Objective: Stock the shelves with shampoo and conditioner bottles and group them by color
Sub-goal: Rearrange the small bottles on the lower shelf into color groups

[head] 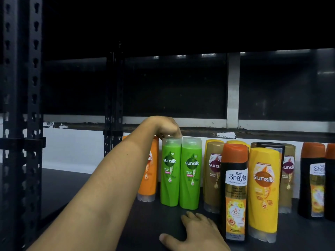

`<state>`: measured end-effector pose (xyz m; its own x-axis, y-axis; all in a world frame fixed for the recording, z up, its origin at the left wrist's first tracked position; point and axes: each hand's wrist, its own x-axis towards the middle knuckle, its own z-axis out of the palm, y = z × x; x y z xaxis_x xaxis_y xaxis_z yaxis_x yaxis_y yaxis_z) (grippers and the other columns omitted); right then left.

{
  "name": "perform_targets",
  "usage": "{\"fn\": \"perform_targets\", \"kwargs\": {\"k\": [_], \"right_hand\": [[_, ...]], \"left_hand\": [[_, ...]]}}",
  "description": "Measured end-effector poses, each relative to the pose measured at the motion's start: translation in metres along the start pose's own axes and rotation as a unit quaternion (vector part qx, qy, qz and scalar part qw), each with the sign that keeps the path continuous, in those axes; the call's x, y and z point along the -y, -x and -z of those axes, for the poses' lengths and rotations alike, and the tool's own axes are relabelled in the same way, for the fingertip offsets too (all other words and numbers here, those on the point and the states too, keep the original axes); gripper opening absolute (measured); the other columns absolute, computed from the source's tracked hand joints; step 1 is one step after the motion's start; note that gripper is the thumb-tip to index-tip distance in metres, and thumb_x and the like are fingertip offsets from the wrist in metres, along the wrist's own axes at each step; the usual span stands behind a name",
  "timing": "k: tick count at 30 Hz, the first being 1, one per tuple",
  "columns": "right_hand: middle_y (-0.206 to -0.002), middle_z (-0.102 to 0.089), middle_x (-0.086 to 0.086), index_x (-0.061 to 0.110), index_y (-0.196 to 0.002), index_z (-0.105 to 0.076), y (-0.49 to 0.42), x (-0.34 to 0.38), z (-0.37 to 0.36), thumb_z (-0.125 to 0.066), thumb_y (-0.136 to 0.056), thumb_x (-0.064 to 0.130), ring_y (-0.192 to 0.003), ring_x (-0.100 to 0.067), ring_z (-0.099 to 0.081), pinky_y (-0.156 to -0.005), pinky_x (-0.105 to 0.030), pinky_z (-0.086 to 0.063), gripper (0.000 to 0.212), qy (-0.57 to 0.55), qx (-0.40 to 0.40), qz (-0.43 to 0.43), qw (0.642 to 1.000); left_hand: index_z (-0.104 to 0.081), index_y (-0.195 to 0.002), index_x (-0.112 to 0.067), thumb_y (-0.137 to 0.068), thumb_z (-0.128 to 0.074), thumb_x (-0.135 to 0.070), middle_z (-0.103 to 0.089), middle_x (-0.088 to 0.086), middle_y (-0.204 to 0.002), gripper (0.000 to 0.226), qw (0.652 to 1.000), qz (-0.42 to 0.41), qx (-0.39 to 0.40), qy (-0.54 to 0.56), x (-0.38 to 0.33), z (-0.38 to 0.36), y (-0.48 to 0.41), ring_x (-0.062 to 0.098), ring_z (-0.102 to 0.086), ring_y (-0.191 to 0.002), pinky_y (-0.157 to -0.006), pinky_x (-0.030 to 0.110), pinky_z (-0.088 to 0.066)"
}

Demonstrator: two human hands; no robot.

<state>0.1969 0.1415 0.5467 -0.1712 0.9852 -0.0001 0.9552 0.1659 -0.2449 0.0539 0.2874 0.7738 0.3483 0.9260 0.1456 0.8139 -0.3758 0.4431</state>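
Evidently the left hand (168, 127) has its grip pinched on the cap of a green bottle (170, 171), standing it tight against its green twin (191, 174) on the shelf (304, 236), probably so the colours sit together. The right hand (195, 230) lies flat on the shelf, released, likely as a brace.

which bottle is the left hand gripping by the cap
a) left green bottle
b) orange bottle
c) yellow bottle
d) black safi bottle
a: the left hand has its fingers curled over the clear cap of the left green bottle, which stands beside the second green bottle.
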Motion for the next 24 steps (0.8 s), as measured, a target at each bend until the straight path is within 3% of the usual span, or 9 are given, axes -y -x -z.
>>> {"fn": "perform_targets", "kwargs": {"k": [3,9,16,24], "right_hand": [[-0.166,-0.019,0.009,0.028,-0.156,-0.031,-0.0004,-0.0001,-0.0003,-0.037,-0.067,0.096,-0.153,-0.021,-0.016,-0.123,-0.046,-0.013,0.112,-0.001,-0.003,0.000,1.000],[-0.167,-0.018,0.008,0.029,-0.156,-0.031,-0.0013,0.0007,-0.0001,-0.037,-0.067,0.096,-0.153,-0.020,-0.015,-0.123,-0.046,-0.013,0.112,0.004,-0.001,-0.003,1.000],[-0.166,-0.019,0.008,0.029,-0.157,-0.030,0.0017,0.0024,0.0010,-0.039,-0.071,0.094,-0.153,-0.021,-0.014,-0.123,-0.045,-0.012,0.108,0.000,-0.006,-0.006,1.000],[-0.167,-0.016,0.008,0.028,-0.158,-0.028,0.0034,0.0024,0.0027,-0.039,-0.073,0.093,-0.154,-0.021,-0.012,-0.124,-0.045,-0.011,0.107,-0.001,-0.005,-0.008,1.000]], "left_hand": [[-0.072,-0.124,-0.014,-0.091,-0.073,-0.028,-0.070,0.008,-0.122,0.035,1.000,0.012,0.021,0.009,0.0003,0.0031,-0.0014,0.024,-0.068,-0.105,-0.089,0.037,-0.058],[-0.081,-0.103,-0.012,-0.090,-0.073,-0.021,-0.078,0.008,-0.106,0.018,1.000,-0.017,-0.003,-0.011,-0.0014,-0.0004,-0.0032,0.028,-0.074,-0.103,-0.072,0.031,-0.060],[-0.083,-0.098,-0.018,-0.091,-0.070,-0.032,-0.080,0.001,-0.099,0.020,0.997,-0.041,-0.011,-0.066,0.0027,0.0030,-0.0034,0.024,-0.074,-0.101,-0.092,0.044,-0.061],[-0.081,-0.105,-0.026,-0.090,-0.067,-0.040,-0.077,-0.005,-0.108,0.025,0.993,-0.053,-0.031,-0.099,0.0026,0.0005,-0.0019,0.018,-0.071,-0.104,-0.093,0.041,-0.060]]}}
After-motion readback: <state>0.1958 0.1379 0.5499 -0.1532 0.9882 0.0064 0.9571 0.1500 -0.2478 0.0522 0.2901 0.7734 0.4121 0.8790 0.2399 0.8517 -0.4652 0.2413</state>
